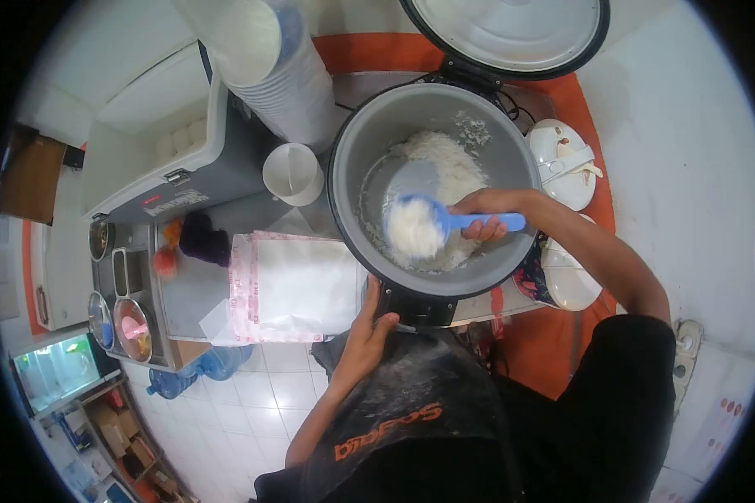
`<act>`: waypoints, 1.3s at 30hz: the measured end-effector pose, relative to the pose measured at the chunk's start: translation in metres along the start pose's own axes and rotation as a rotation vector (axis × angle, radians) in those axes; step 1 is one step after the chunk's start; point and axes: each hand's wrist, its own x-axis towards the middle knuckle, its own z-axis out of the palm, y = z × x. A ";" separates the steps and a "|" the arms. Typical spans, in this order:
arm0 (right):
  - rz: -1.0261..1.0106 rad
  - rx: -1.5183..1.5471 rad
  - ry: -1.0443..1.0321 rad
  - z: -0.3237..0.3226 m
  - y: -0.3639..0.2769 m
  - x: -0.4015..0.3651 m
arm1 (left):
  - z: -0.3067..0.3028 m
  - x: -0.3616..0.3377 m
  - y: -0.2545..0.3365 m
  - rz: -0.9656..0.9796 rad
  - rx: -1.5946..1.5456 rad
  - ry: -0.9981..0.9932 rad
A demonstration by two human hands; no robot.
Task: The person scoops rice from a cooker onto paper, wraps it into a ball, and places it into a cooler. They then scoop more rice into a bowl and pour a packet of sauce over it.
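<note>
A blue rice scoop (488, 221) is in my right hand (488, 215), with the fingers wrapped round its handle. Its bowl is heaped with white rice (414, 231) and is blurred by motion. Hand and scoop are inside the large rice cooker (344, 168), above loose rice (457, 166) that lies mostly along the far and right part of the grey pot. My left hand (364, 339) rests against the cooker's front left side near the black panel, thumb and finger spread apart. Beside it lies a stack of white wrapping paper (298, 285) with red print.
The cooker's lid (512, 29) stands raised at the back. Left of the pot are a white cup (294, 174), tall stacked cups (289, 92) and a grey cooler box (180, 180). White lidded containers (572, 281) sit on the right. Metal bowls (132, 329) stand far left.
</note>
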 end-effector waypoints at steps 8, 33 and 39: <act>-0.765 0.914 -0.327 0.109 0.077 -0.038 | -0.097 0.025 -0.090 0.212 0.459 -0.003; -0.738 -0.898 1.596 0.274 0.095 0.475 | -0.334 -0.014 -0.198 0.468 1.209 -0.098; -0.826 -0.684 1.520 0.284 0.089 0.453 | -0.339 -0.010 -0.198 0.446 1.235 -0.157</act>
